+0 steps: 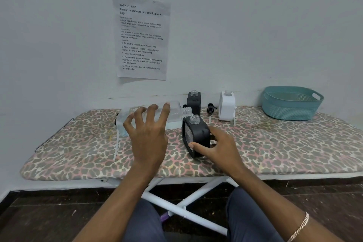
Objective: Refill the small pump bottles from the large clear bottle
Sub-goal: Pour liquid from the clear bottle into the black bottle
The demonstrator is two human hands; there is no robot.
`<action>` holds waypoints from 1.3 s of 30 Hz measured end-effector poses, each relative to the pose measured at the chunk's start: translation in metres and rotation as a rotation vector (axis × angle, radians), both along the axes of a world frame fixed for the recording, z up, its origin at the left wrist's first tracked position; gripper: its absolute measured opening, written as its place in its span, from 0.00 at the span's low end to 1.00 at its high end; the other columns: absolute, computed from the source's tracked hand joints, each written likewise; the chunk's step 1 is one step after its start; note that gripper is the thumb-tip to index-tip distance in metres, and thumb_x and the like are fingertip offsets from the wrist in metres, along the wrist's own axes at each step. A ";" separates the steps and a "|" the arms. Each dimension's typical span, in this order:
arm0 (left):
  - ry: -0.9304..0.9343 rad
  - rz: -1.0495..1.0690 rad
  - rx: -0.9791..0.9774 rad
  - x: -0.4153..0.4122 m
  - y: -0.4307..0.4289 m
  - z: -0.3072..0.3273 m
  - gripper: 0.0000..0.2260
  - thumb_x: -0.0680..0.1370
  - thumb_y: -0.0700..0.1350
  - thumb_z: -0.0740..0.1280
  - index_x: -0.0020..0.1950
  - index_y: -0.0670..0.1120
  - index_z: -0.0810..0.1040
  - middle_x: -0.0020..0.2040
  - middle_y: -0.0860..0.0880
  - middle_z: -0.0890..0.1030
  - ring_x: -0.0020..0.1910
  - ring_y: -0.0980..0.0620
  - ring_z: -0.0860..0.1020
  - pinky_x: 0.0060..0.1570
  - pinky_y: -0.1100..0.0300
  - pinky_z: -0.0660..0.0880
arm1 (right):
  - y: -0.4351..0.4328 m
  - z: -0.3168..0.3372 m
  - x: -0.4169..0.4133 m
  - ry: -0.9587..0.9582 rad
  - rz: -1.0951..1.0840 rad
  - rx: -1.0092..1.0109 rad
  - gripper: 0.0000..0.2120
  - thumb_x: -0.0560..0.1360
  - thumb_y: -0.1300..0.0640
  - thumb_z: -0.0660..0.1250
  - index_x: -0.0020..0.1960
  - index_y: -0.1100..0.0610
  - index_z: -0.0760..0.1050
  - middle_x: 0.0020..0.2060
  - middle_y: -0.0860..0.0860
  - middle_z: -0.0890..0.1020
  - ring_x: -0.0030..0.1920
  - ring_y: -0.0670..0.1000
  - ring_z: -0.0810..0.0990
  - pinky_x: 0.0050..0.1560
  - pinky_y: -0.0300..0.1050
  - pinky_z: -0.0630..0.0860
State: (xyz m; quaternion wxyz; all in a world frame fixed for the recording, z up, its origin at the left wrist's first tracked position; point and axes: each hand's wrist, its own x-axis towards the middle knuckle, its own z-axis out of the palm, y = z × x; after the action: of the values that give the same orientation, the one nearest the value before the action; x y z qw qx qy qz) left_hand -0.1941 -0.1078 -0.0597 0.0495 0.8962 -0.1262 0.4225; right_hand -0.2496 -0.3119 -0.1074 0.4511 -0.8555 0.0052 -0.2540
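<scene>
Nearest are the person's knees in dark trousers (145, 222) and a chain bracelet (299, 226) on the right wrist. Over the leopard-print ironing board (78, 153) the left hand (146, 137) grasps the large clear bottle (174, 114) from above with spread, curled fingers. The bottle lies almost flat, its open neck just over the mouth of a black pump bottle (196, 133). The right hand (220, 147) clasps this one, a little tilted, with the thumb on its front face. I judge the clear bottle thin-walled, smooth, and heavier at the base end, where pale liquid lies, so a hold around its middle seems best. The black one looks stiff and light.
</scene>
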 end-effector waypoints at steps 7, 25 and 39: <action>0.008 -0.001 -0.002 0.000 0.000 0.000 0.36 0.68 0.32 0.70 0.74 0.54 0.74 0.67 0.47 0.78 0.67 0.39 0.72 0.62 0.38 0.65 | 0.001 0.001 -0.001 0.002 0.005 -0.001 0.25 0.68 0.37 0.79 0.60 0.45 0.78 0.50 0.36 0.80 0.52 0.38 0.79 0.55 0.47 0.81; -0.009 -0.011 -0.009 -0.001 -0.001 -0.001 0.36 0.67 0.31 0.69 0.73 0.54 0.74 0.66 0.47 0.79 0.66 0.39 0.72 0.61 0.38 0.66 | 0.000 0.002 -0.001 0.002 0.017 -0.003 0.27 0.69 0.38 0.79 0.63 0.46 0.78 0.51 0.36 0.80 0.54 0.42 0.80 0.56 0.46 0.81; 0.000 0.005 0.008 -0.001 -0.002 -0.001 0.36 0.68 0.31 0.70 0.74 0.54 0.74 0.66 0.47 0.79 0.67 0.39 0.71 0.62 0.38 0.66 | -0.001 0.001 0.000 -0.010 0.001 -0.035 0.28 0.69 0.37 0.79 0.63 0.48 0.79 0.52 0.41 0.82 0.53 0.43 0.80 0.52 0.35 0.77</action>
State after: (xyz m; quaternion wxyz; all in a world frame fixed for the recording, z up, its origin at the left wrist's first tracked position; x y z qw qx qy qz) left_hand -0.1948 -0.1098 -0.0607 0.0447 0.8966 -0.1257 0.4223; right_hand -0.2499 -0.3126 -0.1060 0.4362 -0.8620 -0.0018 -0.2584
